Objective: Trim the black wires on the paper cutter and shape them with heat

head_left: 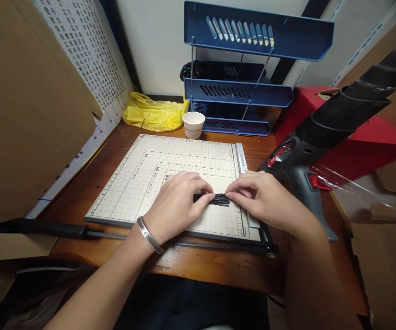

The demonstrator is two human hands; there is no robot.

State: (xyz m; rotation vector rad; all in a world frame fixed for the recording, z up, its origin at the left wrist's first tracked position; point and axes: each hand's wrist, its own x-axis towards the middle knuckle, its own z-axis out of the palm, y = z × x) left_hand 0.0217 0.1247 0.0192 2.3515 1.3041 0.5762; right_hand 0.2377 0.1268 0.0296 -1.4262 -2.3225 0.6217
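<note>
A small bundle of thin black strands [221, 200] lies over the gridded board of a paper cutter [125, 183]. My left hand [183, 199], a silver bracelet at its wrist, pinches the bundle near its middle, and part of the strands is hidden under the palm. From the other side, thumb and forefinger of my right hand [258, 195] close on the right tip of a strand. The strand ends fan slightly apart between the two hands. Along the cutter's near edge runs its blade arm, with a black handle [53, 228] out to the left.
Behind the cutter stand a white paper cup [193, 126], a crumpled yellow plastic bag [155, 112] and a blue tiered tray rack [235, 91]. A dark heat gun-like tool [308, 156] leans at the right, beside a red box [366, 146]. Cardboard [29, 114] rises on the left.
</note>
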